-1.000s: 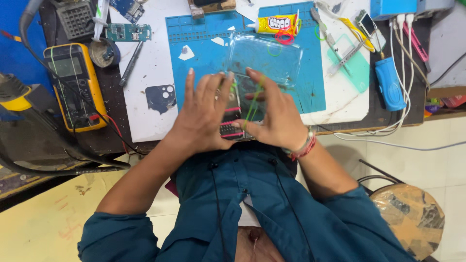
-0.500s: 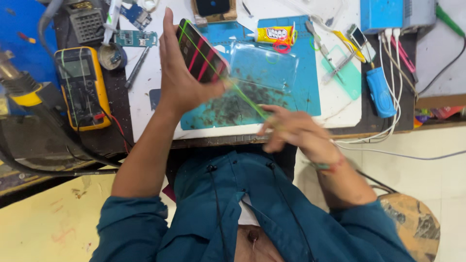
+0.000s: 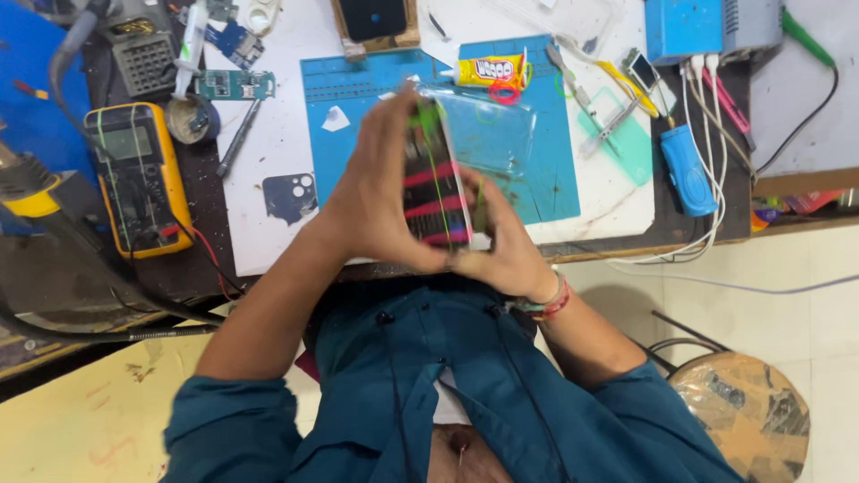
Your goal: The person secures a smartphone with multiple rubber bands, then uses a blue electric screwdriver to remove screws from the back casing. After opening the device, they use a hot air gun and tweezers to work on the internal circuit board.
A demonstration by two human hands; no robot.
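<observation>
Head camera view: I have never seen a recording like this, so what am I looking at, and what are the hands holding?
The camera sits on a person's head and looks down at their own two bare hands over a workbench. The left hand and right hand together grip a phone whose screen shows coloured stripes. Below lies a blue work mat on a white board. To the left sits a yellow multimeter; behind the hands lies a yellow glue tube; to the right, a blue device with white cables.

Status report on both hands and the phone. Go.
Left hand and right hand both grip the phone, raised above the blue mat. Coloured lines across its screen. Nothing blocking.
</observation>
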